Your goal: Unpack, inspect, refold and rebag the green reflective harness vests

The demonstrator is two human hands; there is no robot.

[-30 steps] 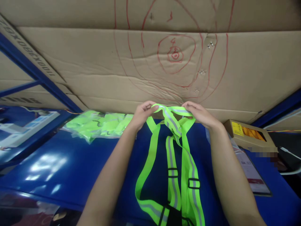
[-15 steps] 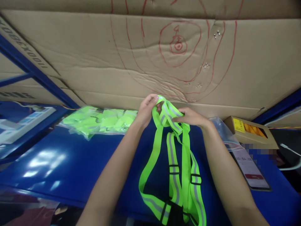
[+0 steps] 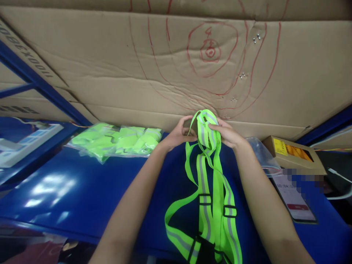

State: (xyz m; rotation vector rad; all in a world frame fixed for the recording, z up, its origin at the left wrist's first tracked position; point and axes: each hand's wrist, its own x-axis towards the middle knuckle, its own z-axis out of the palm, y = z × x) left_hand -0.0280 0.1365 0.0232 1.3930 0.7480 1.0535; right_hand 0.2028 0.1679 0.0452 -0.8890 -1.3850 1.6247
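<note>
A neon-green reflective vest (image 3: 205,205) of elastic straps with grey stripes and black buckles hangs down over the blue surface (image 3: 104,194). Its upper straps are gathered into a looped bundle (image 3: 205,137). My right hand (image 3: 227,134) grips this bundle from the right, thumb in front and the other fingers mostly behind. On the left side, my left hand (image 3: 180,134) has its fingers curved and apart, close to a loose strap loop; its fingertips are partly behind the strap. The vest's lower end runs past the bottom of the view.
Clear bags of folded green straps (image 3: 118,141) lie at the back left. To the right are an empty-looking plastic bag (image 3: 262,157), a phone (image 3: 295,201) showing a timer, and a cardboard box (image 3: 295,156). Cardboard with red rings (image 3: 165,66) stands behind; a power strip (image 3: 30,145) is far left.
My left hand has let go of the upper strap loop and its fingers have spread. My right hand has closed around the bundle, now more tightly gathered. The left strap has fallen slack.
</note>
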